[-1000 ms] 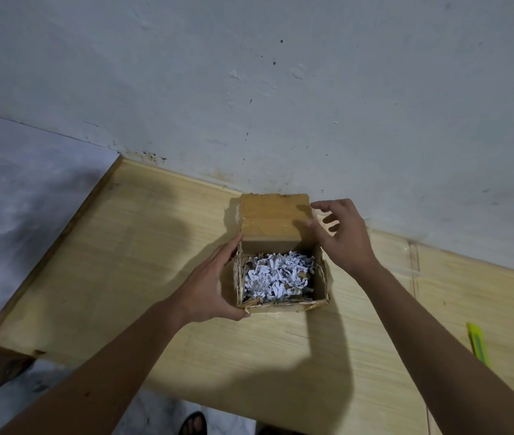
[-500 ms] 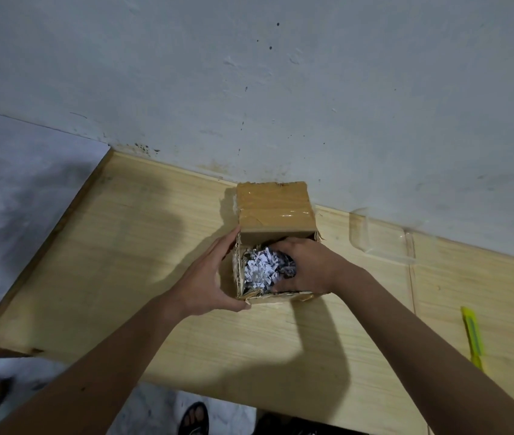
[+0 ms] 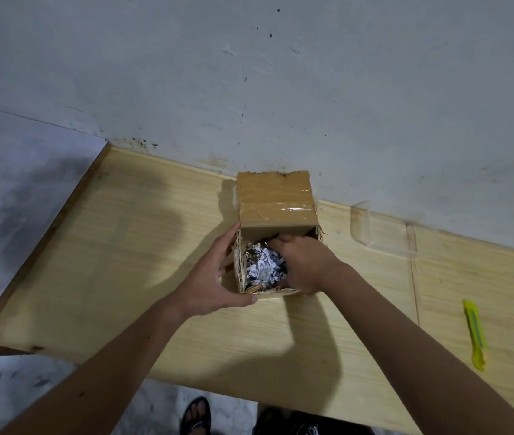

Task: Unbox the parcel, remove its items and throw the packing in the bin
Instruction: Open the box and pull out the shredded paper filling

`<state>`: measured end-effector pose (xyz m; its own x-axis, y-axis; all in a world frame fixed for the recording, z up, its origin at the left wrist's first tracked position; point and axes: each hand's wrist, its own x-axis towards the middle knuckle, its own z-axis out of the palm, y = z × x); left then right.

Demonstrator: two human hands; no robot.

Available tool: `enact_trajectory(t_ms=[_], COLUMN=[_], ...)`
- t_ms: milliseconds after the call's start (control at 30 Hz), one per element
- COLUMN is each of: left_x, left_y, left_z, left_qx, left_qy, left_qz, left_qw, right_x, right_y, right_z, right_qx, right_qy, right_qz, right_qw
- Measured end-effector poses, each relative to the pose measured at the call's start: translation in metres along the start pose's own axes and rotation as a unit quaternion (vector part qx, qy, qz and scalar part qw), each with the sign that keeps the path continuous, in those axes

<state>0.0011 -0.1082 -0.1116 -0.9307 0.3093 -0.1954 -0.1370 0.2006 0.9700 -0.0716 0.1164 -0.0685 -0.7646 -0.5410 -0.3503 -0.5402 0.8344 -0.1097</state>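
Note:
A small brown cardboard box (image 3: 276, 199) stands on the wooden table (image 3: 142, 246) close to the wall, its taped lid flap raised at the back. Shredded white paper (image 3: 260, 265) fills it. My left hand (image 3: 214, 277) holds the box's left side, thumb along the front edge. My right hand (image 3: 304, 265) is plunged into the shredded paper on the right side of the box, its fingers curled down into the filling. What lies under the paper is hidden.
A yellow-green utility knife (image 3: 474, 334) lies on the table at the right. A strip of clear tape (image 3: 381, 230) sticks to the table near the wall. The table's left edge drops to a grey floor (image 3: 14, 183); a sandalled foot (image 3: 196, 416) shows below.
My right hand came down from the lid flap into the box and now digs in the shredded paper. My left hand has stayed on the box's left side.

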Motion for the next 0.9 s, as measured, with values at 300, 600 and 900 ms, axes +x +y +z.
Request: enact_trajectory(t_ms=[300, 600, 900], left_x=[0.002, 0.023, 0.036], left_y=[0.005, 0.001, 0.002], left_z=[0.007, 0.003, -0.005], left_qx=[-0.011, -0.033, 0.011], left_qy=[0.04, 0.041, -0.005], left_qz=[0.012, -0.003, -0.02], left_qw=[0.999, 0.999, 1.0], right_x=[0.002, -0.008, -0.049], right_y=[0.0, 0.013, 0.037], right_z=[0.005, -0.025, -0.064], right_qx=[0.01, 0.122, 0.162], right_qy=[0.016, 0.056, 0.133], right_qz=[0.004, -0.005, 0.01], right_qw=[1.0, 0.991, 0.978])
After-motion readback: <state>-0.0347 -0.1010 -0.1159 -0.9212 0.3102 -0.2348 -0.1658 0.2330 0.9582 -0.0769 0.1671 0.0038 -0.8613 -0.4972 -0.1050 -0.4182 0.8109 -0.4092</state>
